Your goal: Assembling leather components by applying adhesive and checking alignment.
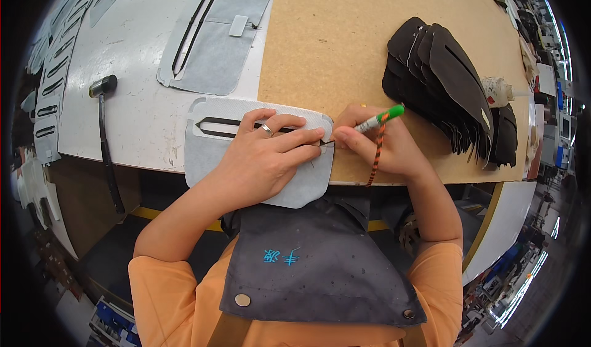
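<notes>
My left hand (265, 153) lies with fingers spread across a light grey fabric panel (200, 153), holding it flat at the table's front edge. A long black-edged slot runs along the panel's upper part, partly hidden under my fingers. At the panel's right edge, my right hand (385, 144) grips a white pen with a green end (375, 120). An orange-and-black striped cord (377, 153) hangs from the pen. Its tip is hidden by my fingers, beside a short dark strip at the end of the slot. Both hands are close together.
Another grey slotted panel (218, 45) lies farther back. At left, a hammer (104, 131) hangs its handle over the table edge, near a row of panels (56, 70). A stack of black pieces (434, 82) and a white bottle (497, 91) stand at right on the brown board (326, 45).
</notes>
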The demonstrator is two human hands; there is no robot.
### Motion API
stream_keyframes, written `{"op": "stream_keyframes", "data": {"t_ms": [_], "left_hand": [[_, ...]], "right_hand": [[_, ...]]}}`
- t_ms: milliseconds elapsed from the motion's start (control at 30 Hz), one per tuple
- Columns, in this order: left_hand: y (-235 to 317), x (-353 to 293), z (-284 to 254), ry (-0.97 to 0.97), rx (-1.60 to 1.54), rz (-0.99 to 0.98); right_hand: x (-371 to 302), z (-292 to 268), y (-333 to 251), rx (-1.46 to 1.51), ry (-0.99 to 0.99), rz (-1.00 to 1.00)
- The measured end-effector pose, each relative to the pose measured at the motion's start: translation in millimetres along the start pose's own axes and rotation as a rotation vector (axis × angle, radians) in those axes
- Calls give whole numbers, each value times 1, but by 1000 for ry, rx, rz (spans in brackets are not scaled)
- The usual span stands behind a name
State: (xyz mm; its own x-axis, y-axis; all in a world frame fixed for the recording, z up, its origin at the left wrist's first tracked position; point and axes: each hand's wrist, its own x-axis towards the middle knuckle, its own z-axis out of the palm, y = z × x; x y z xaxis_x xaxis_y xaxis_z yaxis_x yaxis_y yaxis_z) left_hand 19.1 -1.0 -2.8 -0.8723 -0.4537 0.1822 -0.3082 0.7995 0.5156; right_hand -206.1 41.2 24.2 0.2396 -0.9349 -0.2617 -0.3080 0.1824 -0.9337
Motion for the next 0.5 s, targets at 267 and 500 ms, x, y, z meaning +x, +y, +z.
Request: {"op": "stream_keyframes", "data": {"t_ms": [267,500], "left_hand": [[8,-1,1,23,-2,-76],[13,-2,7,73,-53,-135]], "right_hand": [[-25,9,19,-441,52,-563],[-44,14,36,-493,260,-591]]}}
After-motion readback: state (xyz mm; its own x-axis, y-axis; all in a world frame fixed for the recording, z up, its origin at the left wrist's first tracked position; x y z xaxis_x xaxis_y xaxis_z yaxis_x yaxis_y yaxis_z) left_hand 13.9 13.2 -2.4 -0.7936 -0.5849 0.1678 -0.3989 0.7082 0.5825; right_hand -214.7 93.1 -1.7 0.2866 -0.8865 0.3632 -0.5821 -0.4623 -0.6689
